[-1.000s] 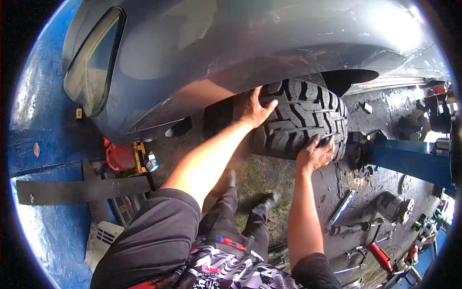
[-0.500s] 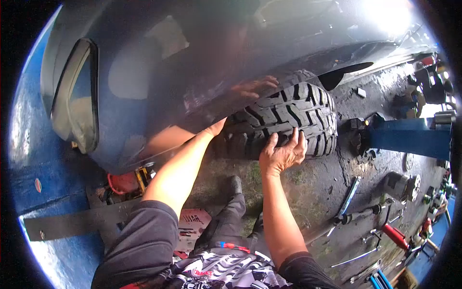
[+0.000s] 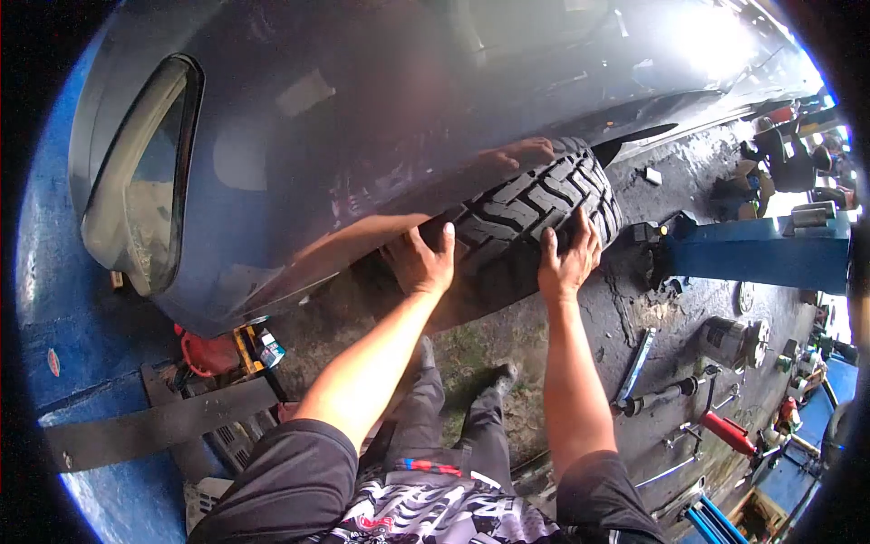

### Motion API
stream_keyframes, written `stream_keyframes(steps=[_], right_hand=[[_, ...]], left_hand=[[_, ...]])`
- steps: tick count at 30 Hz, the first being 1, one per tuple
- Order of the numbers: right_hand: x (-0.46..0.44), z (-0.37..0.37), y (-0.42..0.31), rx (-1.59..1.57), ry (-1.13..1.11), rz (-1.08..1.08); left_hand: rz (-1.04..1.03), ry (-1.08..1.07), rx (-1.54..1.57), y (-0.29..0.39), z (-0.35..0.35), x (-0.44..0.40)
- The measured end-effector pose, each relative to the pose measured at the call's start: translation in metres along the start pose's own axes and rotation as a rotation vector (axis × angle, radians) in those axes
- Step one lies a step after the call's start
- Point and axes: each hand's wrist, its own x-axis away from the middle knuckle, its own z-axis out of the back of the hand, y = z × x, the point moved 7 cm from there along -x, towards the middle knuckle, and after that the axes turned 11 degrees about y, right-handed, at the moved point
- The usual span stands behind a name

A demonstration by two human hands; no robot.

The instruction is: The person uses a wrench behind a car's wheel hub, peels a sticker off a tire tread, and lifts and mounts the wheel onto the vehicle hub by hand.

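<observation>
A black tire (image 3: 530,204) with deep tread blocks sits partly under the grey car body (image 3: 353,109). My left hand (image 3: 421,260) is at the tire's left side, thumb raised and spread from the fingers; some fingertips are hidden under the body's edge. On the tread's near right side rests my right hand (image 3: 569,257), its thumb and fingers apart. Both hands touch the tire from the near side, and neither is closed round anything.
A blue lift arm (image 3: 752,252) reaches in from the right. On the floor at the lower right lie a red-handled tool (image 3: 728,433), a metal cylinder (image 3: 725,340) and a bar (image 3: 637,367). A red container (image 3: 208,352) stands at the left.
The tire is turned to a different angle. My left hand has come back into view at its left side, and my right hand has shifted slightly right along the tread. The view has moved too.
</observation>
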Motion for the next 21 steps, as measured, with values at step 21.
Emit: stream_keyframes(steps=[21], right_hand=[[-0.026,-0.084,0.116,0.024,-0.037,-0.014]], left_hand=[[0.006,-0.103,-0.069,0.033,-0.103,0.004]])
